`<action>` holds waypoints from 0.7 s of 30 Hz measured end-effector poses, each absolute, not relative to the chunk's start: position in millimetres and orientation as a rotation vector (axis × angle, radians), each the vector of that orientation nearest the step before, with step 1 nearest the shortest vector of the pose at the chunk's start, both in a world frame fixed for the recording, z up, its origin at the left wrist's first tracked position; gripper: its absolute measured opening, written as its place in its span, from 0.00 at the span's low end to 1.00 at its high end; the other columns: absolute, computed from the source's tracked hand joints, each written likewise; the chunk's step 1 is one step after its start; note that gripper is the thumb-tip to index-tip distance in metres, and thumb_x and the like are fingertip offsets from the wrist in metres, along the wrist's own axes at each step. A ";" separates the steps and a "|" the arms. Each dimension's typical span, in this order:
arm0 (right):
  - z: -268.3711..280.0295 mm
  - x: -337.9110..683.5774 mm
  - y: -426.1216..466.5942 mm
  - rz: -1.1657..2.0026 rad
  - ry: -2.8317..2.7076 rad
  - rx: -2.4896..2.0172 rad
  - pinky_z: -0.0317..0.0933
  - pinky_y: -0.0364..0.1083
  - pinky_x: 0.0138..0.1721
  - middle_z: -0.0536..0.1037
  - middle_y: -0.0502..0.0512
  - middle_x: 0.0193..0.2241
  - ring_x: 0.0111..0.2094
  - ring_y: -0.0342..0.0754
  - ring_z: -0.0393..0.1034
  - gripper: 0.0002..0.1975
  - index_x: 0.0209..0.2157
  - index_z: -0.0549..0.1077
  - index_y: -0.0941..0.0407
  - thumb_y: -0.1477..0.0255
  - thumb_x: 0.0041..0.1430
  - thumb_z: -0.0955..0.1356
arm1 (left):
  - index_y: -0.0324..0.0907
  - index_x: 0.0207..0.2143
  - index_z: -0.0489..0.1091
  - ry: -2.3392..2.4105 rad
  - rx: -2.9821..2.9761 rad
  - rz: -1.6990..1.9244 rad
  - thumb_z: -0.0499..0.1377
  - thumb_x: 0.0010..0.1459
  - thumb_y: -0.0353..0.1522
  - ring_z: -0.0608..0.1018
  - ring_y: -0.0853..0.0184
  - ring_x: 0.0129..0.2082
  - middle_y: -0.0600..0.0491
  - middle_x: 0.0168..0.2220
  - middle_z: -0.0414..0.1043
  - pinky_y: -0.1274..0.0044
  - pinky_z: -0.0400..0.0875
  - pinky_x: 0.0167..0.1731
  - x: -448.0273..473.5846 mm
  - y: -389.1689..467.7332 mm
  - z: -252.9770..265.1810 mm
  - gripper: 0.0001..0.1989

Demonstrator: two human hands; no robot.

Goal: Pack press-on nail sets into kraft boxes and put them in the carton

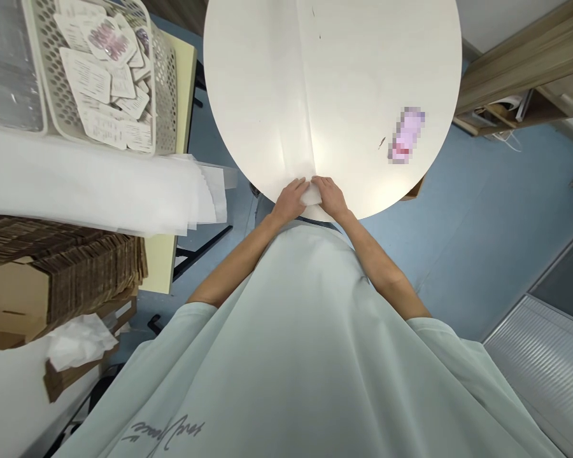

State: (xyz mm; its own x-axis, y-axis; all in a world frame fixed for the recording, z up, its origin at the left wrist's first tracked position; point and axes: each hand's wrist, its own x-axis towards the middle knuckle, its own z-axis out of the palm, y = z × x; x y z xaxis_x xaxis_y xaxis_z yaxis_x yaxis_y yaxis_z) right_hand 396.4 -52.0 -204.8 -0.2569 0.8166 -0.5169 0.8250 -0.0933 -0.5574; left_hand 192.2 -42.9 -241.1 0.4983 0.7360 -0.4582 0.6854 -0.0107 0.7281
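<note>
A long, thin, translucent white sheet [296, 121] lies across the round white table [382, 57], running from the far side to the near edge. At its near end, my left hand [290, 200] grips the left side with bent fingers. My right hand [332, 198] closes on the right side of the same end, close beside the left. Between the hands a small whiter part of the sheet shows, seemingly folded over. My thumbs are mostly hidden, and whether the sheet is plastic or paper I cannot tell.
A blurred-out pink object [407, 135] lies on the table's right. To the left, a perforated basket [165, 89] holds printed cards and small packs. Nearby are a stack of white sheets [100, 181] and flattened cardboard boxes [90, 273]. A wooden shelf unit [520, 70] stands right.
</note>
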 end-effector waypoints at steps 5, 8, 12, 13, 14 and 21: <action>-205.8 398.6 -43.4 -1.373 2.077 1.992 0.70 0.61 0.70 0.76 0.67 0.71 0.70 0.63 0.69 0.23 0.68 0.75 0.56 0.75 0.76 0.64 | 0.41 0.68 0.76 1.461 1.414 0.206 0.66 0.70 0.36 0.80 0.53 0.72 0.41 0.71 0.79 0.64 0.71 0.74 190.2 -38.4 -224.1 0.27; -210.7 395.8 -35.5 -1.381 1.991 2.057 0.72 0.59 0.66 0.80 0.66 0.63 0.64 0.62 0.74 0.16 0.59 0.79 0.54 0.65 0.82 0.64 | 0.40 0.62 0.79 1.557 1.275 0.244 0.64 0.73 0.39 0.84 0.55 0.64 0.43 0.63 0.85 0.68 0.76 0.68 189.2 -32.6 -219.4 0.20; -221.2 386.7 -24.4 -1.376 1.794 2.138 0.75 0.60 0.58 0.84 0.64 0.52 0.50 0.62 0.78 0.20 0.48 0.80 0.53 0.55 0.83 0.64 | 0.42 0.57 0.79 1.639 1.170 0.213 0.67 0.69 0.36 0.86 0.56 0.59 0.45 0.60 0.86 0.69 0.79 0.62 189.8 -20.6 -223.9 0.16; -223.2 384.4 -22.3 -1.363 1.760 2.158 0.75 0.60 0.56 0.85 0.64 0.50 0.49 0.62 0.78 0.20 0.46 0.80 0.53 0.54 0.83 0.64 | 0.43 0.56 0.79 1.665 1.155 0.205 0.67 0.68 0.35 0.86 0.57 0.59 0.45 0.60 0.86 0.69 0.79 0.62 190.3 -17.3 -226.0 0.15; -224.7 382.4 -20.6 -1.348 1.732 2.178 0.75 0.60 0.55 0.85 0.64 0.49 0.49 0.62 0.79 0.20 0.45 0.80 0.52 0.53 0.83 0.64 | 0.43 0.54 0.80 1.695 1.142 0.195 0.67 0.68 0.34 0.86 0.57 0.58 0.45 0.60 0.86 0.69 0.79 0.62 191.0 -14.1 -228.1 0.14; -230.4 376.8 -17.4 -1.328 1.578 2.324 0.75 0.61 0.56 0.88 0.62 0.49 0.52 0.64 0.82 0.13 0.48 0.79 0.52 0.57 0.80 0.70 | 0.45 0.41 0.80 1.818 1.147 0.132 0.68 0.68 0.35 0.86 0.55 0.53 0.48 0.50 0.88 0.67 0.79 0.59 199.4 -2.5 -234.3 0.04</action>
State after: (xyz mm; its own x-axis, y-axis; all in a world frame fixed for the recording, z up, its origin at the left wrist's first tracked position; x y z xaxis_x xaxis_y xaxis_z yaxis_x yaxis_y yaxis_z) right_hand 376.8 -17.4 -230.4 0.1188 0.7447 -0.6567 0.7741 -0.4837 -0.4085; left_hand 199.4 -2.5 -234.3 -0.1111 0.7482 -0.6542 0.6457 0.5547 0.5247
